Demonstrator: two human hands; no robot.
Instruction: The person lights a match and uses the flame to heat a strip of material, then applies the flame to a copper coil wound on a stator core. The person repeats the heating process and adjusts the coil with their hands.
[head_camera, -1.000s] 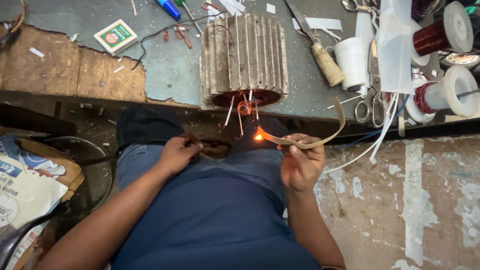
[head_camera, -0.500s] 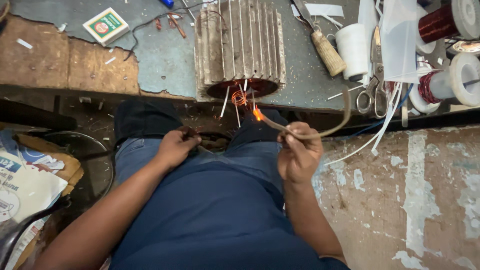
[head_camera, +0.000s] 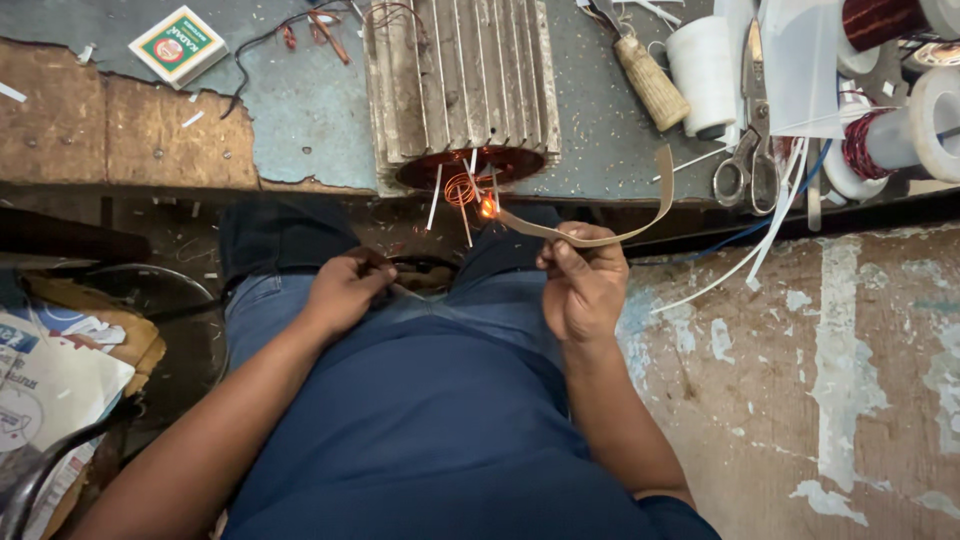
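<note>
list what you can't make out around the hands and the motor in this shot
- Left hand: head view, curled fingers hide whatever it pinches.
- Motor: far end cut off by the top edge.
- Burning strip tip: glare blurs where it meets the copper wires.
- Right hand: grip on the strip is clear.

motor housing (head_camera: 460, 85) top cropped, left hand (head_camera: 345, 290) contents hidden

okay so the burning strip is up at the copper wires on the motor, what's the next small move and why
Probably hold the strip in the right hand steady, flame against the copper wire ends hanging from the motor stator. The flame looks just at their edge; the left hand rests low.
</note>
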